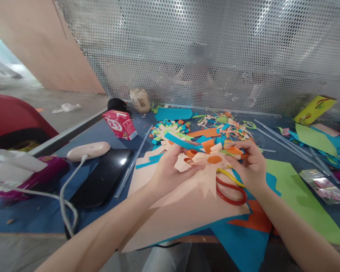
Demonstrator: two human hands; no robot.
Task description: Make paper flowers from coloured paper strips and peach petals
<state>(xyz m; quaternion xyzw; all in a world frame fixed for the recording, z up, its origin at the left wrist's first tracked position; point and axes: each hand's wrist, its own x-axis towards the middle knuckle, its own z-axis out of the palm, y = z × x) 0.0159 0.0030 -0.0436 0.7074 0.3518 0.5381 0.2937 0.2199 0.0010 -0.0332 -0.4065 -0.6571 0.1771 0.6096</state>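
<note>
Between both hands is a paper flower with an orange round centre and pale, orange and blue strips curling outward. My left hand grips its left side, thumb and fingers closed on the paper. On the opposite edge, my right hand pinches the strips. Scissors with red and yellow handles lie just below the flower, blades hidden. Beneath them are sheets of pale paper, with blue and orange sheets under those. A second fringed paper flower, green, white and blue, rests behind my left hand.
Paper scraps lie heaped at the back, before a perforated metal panel. A black phone, a white corded device and a pink box are on the left. Green paper and clear sticks lie right.
</note>
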